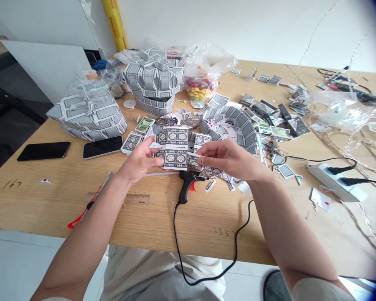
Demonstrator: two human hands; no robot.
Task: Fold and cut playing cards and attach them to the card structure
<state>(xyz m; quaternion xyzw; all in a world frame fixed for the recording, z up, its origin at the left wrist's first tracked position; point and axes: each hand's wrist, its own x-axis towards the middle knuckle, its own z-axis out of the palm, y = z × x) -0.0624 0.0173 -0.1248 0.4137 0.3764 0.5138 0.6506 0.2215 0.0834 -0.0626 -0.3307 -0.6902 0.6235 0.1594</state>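
In the head view my left hand [139,161] grips the left side of a panel of joined playing cards [175,160], its patterned backs facing up. At the panel's right end my right hand [225,158] is closed, thumb and forefinger pinching a pale card edge there. Whether that edge is joined to the panel I cannot tell. Just below the panel lies a black hot glue gun [186,187] with an orange trigger, its cable running toward me. A round bowl built of folded cards [246,133] stands behind my right hand.
Two card-built baskets [90,113] [155,79] stand at the back left. Two phones [44,151] [102,147], a red-handled cutter [89,205] and a ruler [138,199] lie left. Loose cards and boxes [278,119] cover the right side, near a power strip [336,182].
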